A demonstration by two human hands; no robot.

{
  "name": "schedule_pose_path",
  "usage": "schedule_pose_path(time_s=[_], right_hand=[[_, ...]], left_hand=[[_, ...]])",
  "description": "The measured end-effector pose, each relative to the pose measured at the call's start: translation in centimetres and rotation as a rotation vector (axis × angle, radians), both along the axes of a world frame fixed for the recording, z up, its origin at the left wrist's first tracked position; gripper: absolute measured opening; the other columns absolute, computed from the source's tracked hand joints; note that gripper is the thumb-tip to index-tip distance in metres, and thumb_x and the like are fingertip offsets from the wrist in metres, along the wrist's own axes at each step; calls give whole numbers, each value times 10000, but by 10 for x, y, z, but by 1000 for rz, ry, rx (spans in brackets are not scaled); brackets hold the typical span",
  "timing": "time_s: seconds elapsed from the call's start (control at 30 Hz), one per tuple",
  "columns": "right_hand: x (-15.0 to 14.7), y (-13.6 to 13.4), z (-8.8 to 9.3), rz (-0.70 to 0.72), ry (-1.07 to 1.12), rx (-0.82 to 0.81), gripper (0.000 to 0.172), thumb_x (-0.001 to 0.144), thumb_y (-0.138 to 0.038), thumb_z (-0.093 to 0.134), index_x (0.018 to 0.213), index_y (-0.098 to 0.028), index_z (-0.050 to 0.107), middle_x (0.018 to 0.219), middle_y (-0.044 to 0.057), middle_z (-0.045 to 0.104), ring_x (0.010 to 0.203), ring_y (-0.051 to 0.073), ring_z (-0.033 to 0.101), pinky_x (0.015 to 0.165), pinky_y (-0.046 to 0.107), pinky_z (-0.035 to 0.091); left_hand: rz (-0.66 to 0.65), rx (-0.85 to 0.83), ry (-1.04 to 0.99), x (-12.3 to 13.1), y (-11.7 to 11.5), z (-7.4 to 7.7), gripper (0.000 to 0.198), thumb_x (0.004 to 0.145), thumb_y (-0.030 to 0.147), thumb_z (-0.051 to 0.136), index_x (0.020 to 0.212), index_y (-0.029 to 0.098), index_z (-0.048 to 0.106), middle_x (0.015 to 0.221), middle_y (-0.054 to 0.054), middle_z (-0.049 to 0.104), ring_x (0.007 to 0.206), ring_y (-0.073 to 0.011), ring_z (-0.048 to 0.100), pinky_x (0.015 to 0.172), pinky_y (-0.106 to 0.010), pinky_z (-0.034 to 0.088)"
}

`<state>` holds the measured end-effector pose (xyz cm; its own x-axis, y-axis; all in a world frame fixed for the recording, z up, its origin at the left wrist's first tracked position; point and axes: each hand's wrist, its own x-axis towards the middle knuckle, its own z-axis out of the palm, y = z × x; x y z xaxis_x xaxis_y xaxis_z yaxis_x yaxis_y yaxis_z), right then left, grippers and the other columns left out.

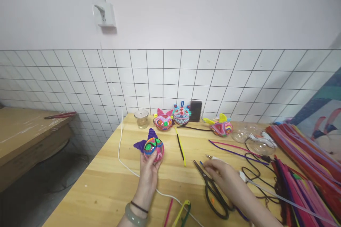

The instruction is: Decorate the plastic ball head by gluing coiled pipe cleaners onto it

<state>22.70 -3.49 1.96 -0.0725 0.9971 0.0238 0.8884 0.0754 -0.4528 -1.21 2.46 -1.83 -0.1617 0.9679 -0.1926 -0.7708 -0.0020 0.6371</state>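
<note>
My left hand (151, 166) grips a round pink animal-head ornament (154, 148) covered in coloured pipe cleaner, with two pointed purple ears and green eyes. Its thumb lies over the front of the ornament. My right hand (220, 172) is low over the table at the right, its fingers pinched together by the tip of a blue pipe cleaner (201, 163); the hand hides most of that strand. Black-handled scissors (210, 184) lie open just left of this hand. Behind it shows a metal-tipped white tool (213, 157), probably a glue gun, partly covered by the fingers.
Against the tiled wall stand a glass cup (141, 118) and finished ornaments, one pink (163, 121), one blue (182, 115), one with yellow fins (222, 127). Clear plastic balls (259, 145), tangled black cord (252, 170) and pipe cleaner bundles (298, 184) fill the right. A white cable (128, 169) crosses the table.
</note>
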Motion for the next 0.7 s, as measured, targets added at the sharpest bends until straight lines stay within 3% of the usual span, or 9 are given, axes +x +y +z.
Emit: schedule_pose_path(time_s=[0.1,0.17,0.3,0.5,0.7], right_hand=[[-22,51,1,33,-81,-30,229,897,-154,478,1008,-164,678,1035,87,698,981,208,625,878,308,463],[-38,85,-2,36,-135,-73,160,919,-216,535,1005,-165,659,1036,67,681,959,198,629,878,367,482],[-64,128,-16,-16,-226,-149,273,920,-318,577,1152,-175,582,1170,73,609,966,207,627,816,416,527],[-67,144,-27,-65,-216,-218,290,919,-308,578,1176,-174,570,1189,79,599,982,214,622,823,421,526],[-18,138,-12,-75,-62,-252,285,915,-342,578,1128,-153,596,1120,49,627,930,223,638,779,397,541]], left_hand=[[5,44,87,4,-2,-5,581,558,161,839,1058,258,559,1012,-8,679,904,-170,675,811,-298,528],[12,101,148,6,-1,-9,628,549,165,844,1097,240,544,1051,-43,674,952,-196,664,845,-326,521],[63,137,187,9,5,-17,707,479,227,870,1102,219,536,1040,-80,680,953,-257,666,832,-395,536],[81,111,185,10,11,-23,808,421,278,883,1146,232,530,1116,-107,667,1010,-306,650,880,-458,510],[71,106,200,9,8,-20,743,475,258,872,1136,228,536,1068,-82,680,970,-261,660,846,-392,531]])
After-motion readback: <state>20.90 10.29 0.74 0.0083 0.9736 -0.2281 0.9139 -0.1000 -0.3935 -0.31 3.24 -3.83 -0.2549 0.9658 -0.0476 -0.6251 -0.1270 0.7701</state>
